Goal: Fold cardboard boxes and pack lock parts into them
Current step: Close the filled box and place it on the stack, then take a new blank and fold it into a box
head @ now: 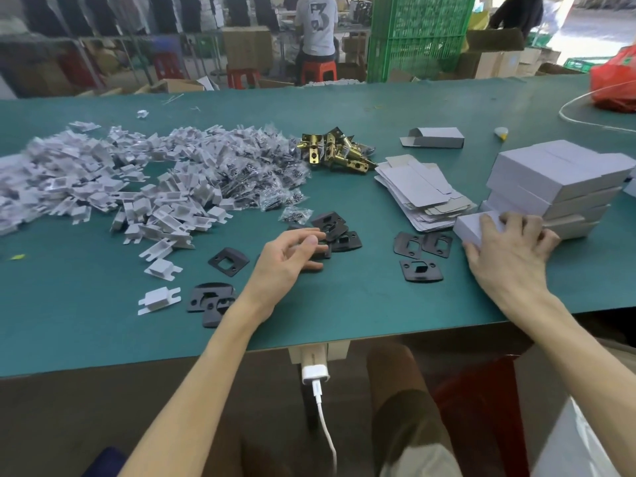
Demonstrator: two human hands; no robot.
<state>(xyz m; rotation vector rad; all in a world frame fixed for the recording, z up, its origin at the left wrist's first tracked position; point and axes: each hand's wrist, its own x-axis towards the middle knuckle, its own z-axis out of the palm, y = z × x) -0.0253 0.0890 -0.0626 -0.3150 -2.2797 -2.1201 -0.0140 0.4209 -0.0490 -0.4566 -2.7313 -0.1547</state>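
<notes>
— Green surface (344, 304) before you, parts sorted by kind: white plastic pieces (103, 180) far left, screw bags (254, 173) beside them, brass latches (335, 151) far middle. Why are the black plates (335, 228) so near?
— So your left hand (285, 259) reaches them; its fingers (309, 241) hang loose above them, grasping nothing. Your right hand (509, 256) grasps a closed box (471, 228) at the near foot of the stack (550, 180), likely to square it up.
— What's inside the boxes?
— All are closed; you cannot tell. Flat blanks (420, 191) wait just left of the stack.
</notes>
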